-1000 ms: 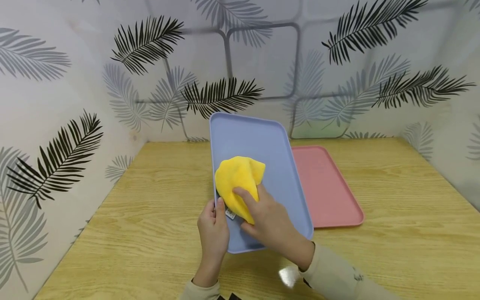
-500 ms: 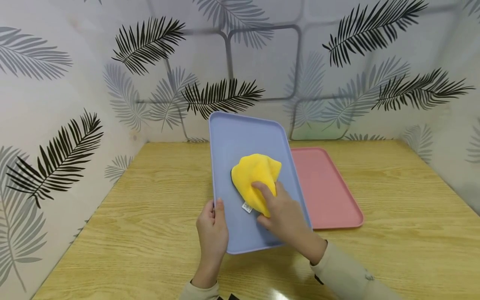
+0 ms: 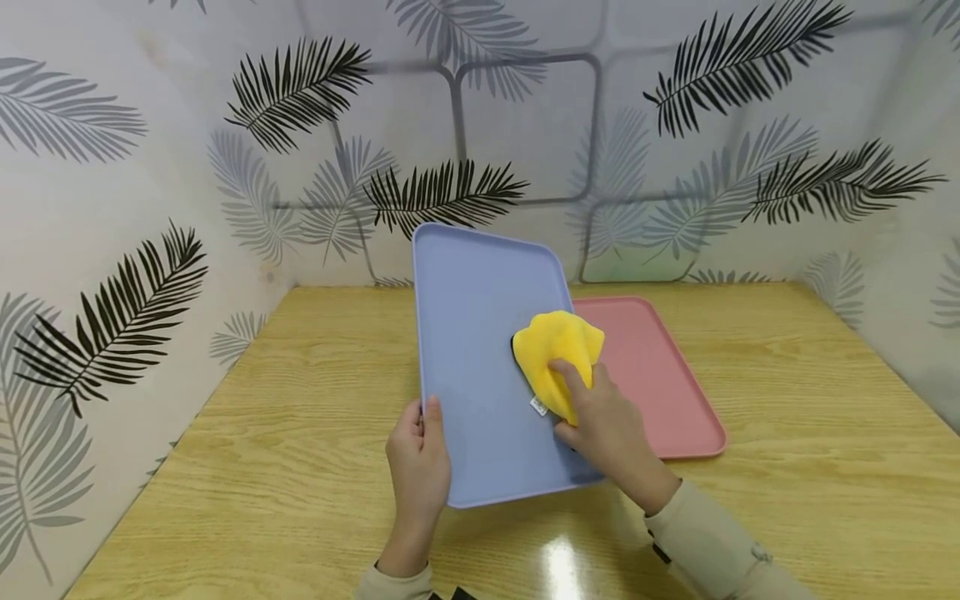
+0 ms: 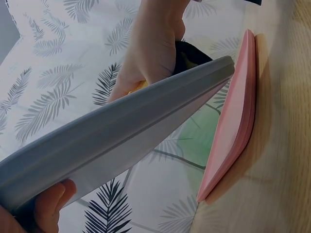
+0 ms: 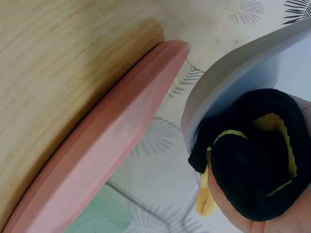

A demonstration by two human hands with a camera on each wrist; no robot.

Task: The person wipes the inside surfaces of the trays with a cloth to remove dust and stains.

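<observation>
A blue rectangular tray [image 3: 480, 333] is held up and tilted above the table. My left hand [image 3: 420, 475] grips its left rim near the lower corner, thumb on the inner side; in the left wrist view its fingers [image 4: 53, 204] curl under the tray. My right hand [image 3: 611, 425] holds a bunched cloth [image 3: 555, 358], yellow with a white tag, against the tray's right side. From the right wrist view the cloth [image 5: 257, 155] shows a black side folded into the palm. The tray's right rim is partly hidden behind cloth and hand.
A pink tray [image 3: 660, 383] lies on the wooden table [image 3: 300, 433], right of and partly behind the blue tray. Leaf-patterned covering [image 3: 525, 117] rises behind the table and along its sides.
My right hand has wiped the cloth rightward across the blue tray, from its left rim to its right side. The left hand keeps its grip; the tray has shifted slightly left.
</observation>
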